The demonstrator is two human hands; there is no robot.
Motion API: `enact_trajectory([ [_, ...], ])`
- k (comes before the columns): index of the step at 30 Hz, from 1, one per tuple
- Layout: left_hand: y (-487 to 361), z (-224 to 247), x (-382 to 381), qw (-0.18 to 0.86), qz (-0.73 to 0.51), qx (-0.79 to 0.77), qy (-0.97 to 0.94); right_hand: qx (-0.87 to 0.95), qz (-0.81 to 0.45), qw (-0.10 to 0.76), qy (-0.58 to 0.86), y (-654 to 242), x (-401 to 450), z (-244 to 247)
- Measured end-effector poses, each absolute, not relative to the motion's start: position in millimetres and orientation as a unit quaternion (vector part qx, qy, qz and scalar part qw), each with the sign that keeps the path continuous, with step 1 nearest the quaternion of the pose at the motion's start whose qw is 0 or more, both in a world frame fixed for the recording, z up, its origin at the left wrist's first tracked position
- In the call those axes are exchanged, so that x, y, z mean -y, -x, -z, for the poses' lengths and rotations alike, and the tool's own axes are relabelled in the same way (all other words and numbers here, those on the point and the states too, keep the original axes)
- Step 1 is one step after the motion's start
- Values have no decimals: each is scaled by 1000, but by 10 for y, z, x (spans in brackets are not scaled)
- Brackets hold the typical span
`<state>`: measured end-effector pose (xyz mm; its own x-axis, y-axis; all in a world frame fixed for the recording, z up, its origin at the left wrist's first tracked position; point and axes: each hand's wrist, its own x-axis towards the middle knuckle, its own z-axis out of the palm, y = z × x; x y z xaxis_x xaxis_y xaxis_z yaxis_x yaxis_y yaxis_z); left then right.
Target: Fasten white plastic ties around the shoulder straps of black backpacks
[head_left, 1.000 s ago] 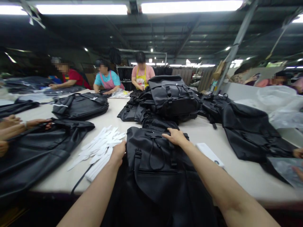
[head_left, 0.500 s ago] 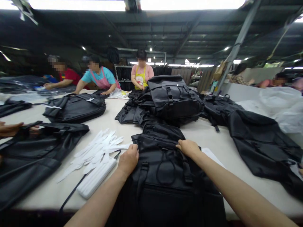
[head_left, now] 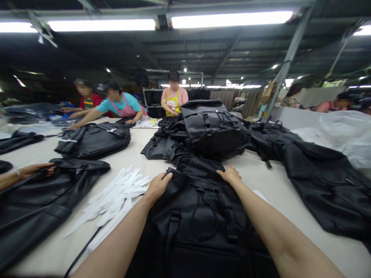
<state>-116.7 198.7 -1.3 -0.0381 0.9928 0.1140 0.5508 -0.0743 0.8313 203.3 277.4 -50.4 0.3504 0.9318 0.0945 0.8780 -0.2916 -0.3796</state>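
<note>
A black backpack (head_left: 197, 220) lies on the table right in front of me, with a drawstring cord loop and buckle straps on its top. My left hand (head_left: 158, 188) holds its upper left edge. My right hand (head_left: 230, 175) has its fingers curled over the upper right edge. A loose pile of white fabric strips (head_left: 116, 197) lies just left of my left forearm. The lower part of the backpack runs out of view below my arms.
A co-worker's hand (head_left: 36, 170) rests on a flat black bag (head_left: 37, 197) at the left. A stack of black backpacks (head_left: 211, 127) stands ahead on the white table (head_left: 136, 150). Another black bag (head_left: 324, 185) lies right, with plastic sheeting (head_left: 348, 139) beyond. Co-workers sit across the table.
My hands have slid slightly up the backpack, and the view has tilted up. The white bar beside my left wrist is now mostly behind my forearm. The co-worker in teal has stretched an arm leftward.
</note>
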Motion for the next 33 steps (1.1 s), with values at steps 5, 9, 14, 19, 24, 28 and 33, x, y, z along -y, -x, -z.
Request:
enact_trajectory([
  [5,1033,-64,-1885,144,-377,-450,-797,583,-89,272,760,-1902,-2995,425],
  [9,1040,228,-1984,105,-325,-486,-804,559,-11,390,732,-1886,-3081,240],
  [14,1092,645,-2234,114,-261,-610,-739,483,-69,333,807,-2055,-3132,449],
  [19,1188,657,-2289,102,-207,-671,-705,505,-99,287,808,-2108,-3214,687],
  [24,1106,401,-2396,67,-211,-668,-711,549,-98,269,785,-1922,-3327,691],
  [28,1031,442,-2628,102,-180,-691,-693,545,-90,260,792,-1878,-3284,709],
  [33,1018,795,-2750,156,-153,-724,-654,539,-27,271,797,-1913,-3115,511],
])
